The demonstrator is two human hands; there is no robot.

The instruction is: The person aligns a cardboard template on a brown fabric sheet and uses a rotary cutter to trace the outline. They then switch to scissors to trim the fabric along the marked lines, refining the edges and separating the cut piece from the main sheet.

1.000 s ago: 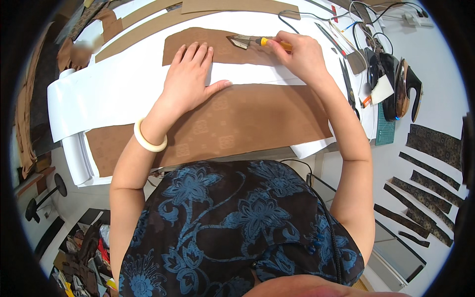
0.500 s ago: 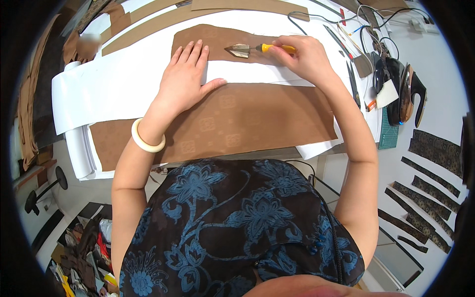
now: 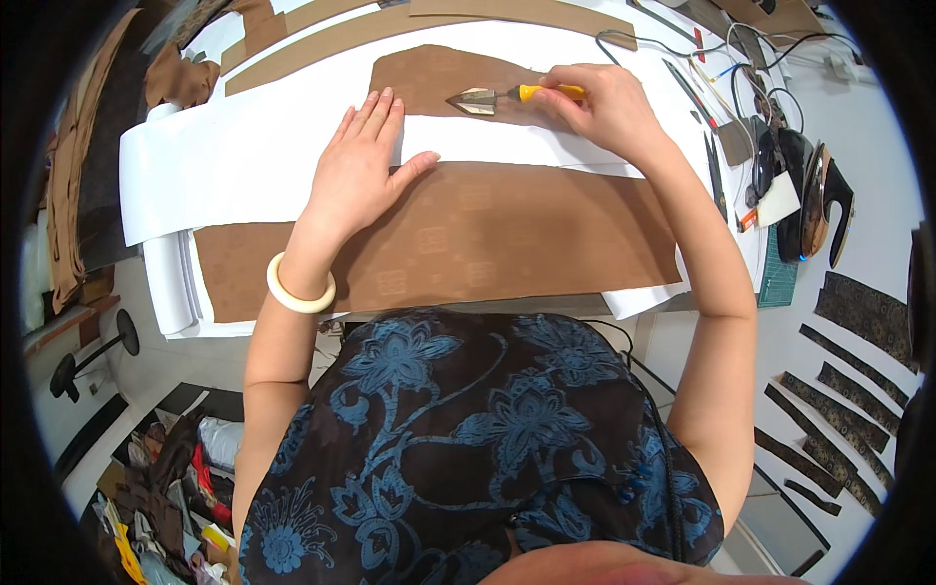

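Note:
A yellow-handled tool [image 3: 524, 95] with a pointed, arrow-shaped metal head is in my right hand [image 3: 606, 109], its handle held between fingers and thumb. The metal head rests over the lower edge of a shaped brown fabric piece [image 3: 429, 73], its tip to the left. My left hand [image 3: 363, 161] lies flat with fingers stretched and thumb out. Its fingertips are at the left edge of that piece, the palm over white paper [image 3: 224, 180]. Nearer me lies a larger brown patterned fabric panel [image 3: 517, 229], with my left wrist above its left part.
Brown fabric strips [image 3: 322, 44] lie along the far side. At right are black scissors [image 3: 717, 175], cables [image 3: 746, 88], a green cutting mat [image 3: 778, 268] and a clothes iron [image 3: 824, 205]. Dark patterned strips [image 3: 838, 419] lie farther right. A heap of scraps [image 3: 180, 478] fills the lower left.
The view has shifted, so the table appears farther right. My left hand has slid left on the brown piece toward its edge. The tool in my right hand has moved left along the lower edge.

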